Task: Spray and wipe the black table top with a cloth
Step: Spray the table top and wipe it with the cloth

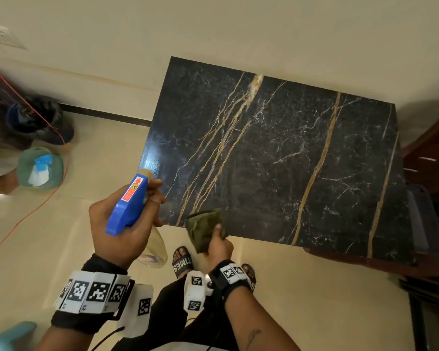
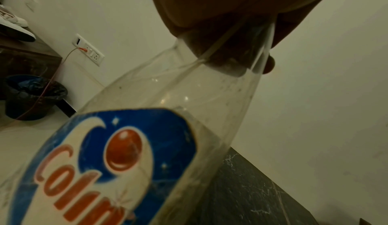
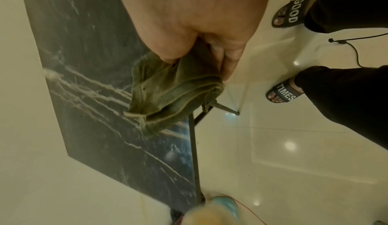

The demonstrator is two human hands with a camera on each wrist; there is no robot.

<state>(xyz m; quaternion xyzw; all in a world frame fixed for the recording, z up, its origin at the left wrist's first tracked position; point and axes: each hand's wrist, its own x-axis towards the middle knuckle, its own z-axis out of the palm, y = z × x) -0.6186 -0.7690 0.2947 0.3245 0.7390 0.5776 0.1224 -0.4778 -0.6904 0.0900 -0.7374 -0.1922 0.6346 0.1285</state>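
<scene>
Black table top (image 1: 276, 160) edge beneath green cloth (image 1: 203, 230) in right hand (image 1: 219, 245) grip.

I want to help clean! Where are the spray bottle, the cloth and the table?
spray bottle (image 1: 129, 198), head view, blue trigger head.
cloth (image 1: 203, 229), head view, folded middle.
table (image 1: 276, 153), head view, bare marble top.

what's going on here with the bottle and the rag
A person stands at a black marble-patterned table top, about to clean it. The left hand grips a spray bottle with a blue trigger head, its nozzle aimed at the table's near left corner. The right hand holds a bunched green cloth over the table's near edge. Whether the cloth touches the surface is unclear, and no spray is visible.
</scene>
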